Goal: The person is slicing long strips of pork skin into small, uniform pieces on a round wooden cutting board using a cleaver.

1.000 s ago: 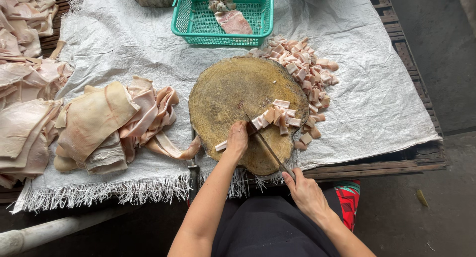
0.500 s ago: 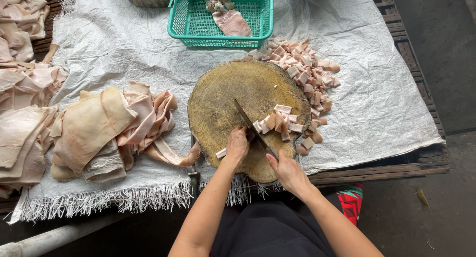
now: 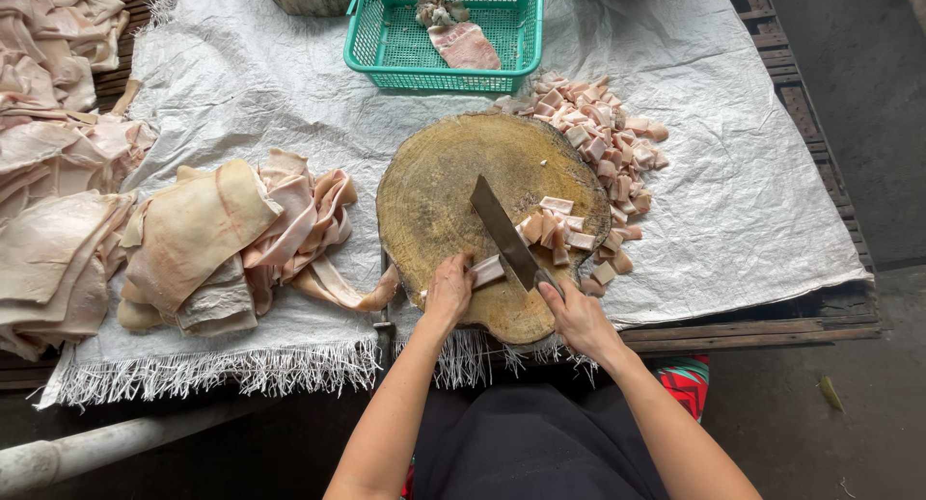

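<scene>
Head view: a person stands at a covered bench, both forearms reaching onto a round wooden chopping block [image 3: 453, 187].
Right hand: the right hand [image 3: 577, 312] is closed in a fist around the handle of a cleaver [image 3: 503, 232], fingers wrapped tight, knuckles up.
Cleaver: its dark blade lies slanted across the block, tip pointing away from the person, edge down on the meat.
Left hand: the left hand [image 3: 449, 290] is curled, fingertips pressed down on the near end of a pale meat strip [image 3: 487, 270]; the thumb is tucked out of sight.
Meat strip: it lies on the near right part of the block, running from the left fingertips to the blade, touching both.
Cut cubes: a small cluster of cut pieces [image 3: 558, 232] sits on the block just beyond the blade, on its right side.
Heap off the block: a larger pile of cubes [image 3: 603, 138] rests on the white woven sheet [image 3: 743, 191] against the block's right rim.
Uncut slabs: folded sheets of pale skin [image 3: 217, 240] lie left of the block.
Basket: a green plastic basket [image 3: 371, 37] stands beyond the block, with meat inside.
</scene>
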